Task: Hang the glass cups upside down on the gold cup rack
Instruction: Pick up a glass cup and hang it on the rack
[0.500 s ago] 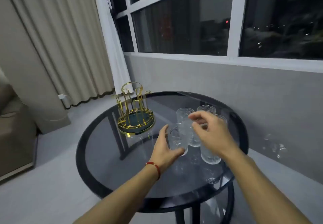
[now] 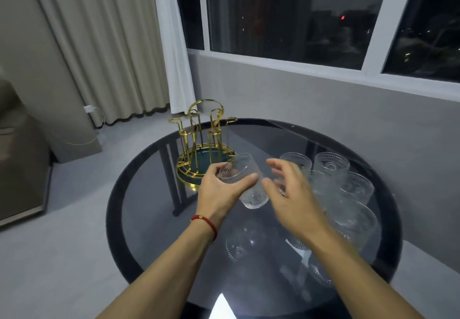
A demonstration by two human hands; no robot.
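A gold cup rack (image 2: pixel 202 142) with upright looped prongs and a dark green base stands empty at the far left of the round dark glass table (image 2: pixel 149 194). My left hand (image 2: pixel 221 191) grips a clear embossed glass cup (image 2: pixel 242 172), lifted and tilted with its mouth toward the rack, just in front of the rack's base. My right hand (image 2: pixel 288 194) hovers beside it, fingers spread, holding nothing. Several more glass cups (image 2: pixel 331 165) stand upright in a cluster on the right of the table, partly hidden by my right hand.
The table stands near a grey wall under a dark window (image 2: pixel 298 15). Beige curtains (image 2: pixel 99 45) hang at the left. A sofa edge (image 2: pixel 20 169) sits at the far left on the grey floor. A plug and yellow cable (image 2: pixel 97 119) lie by the curtain.
My left hand has closed on one cup, lifted it from the cluster and tilted it toward the rack. My right hand has drawn back from the cups. The view has shifted closer.
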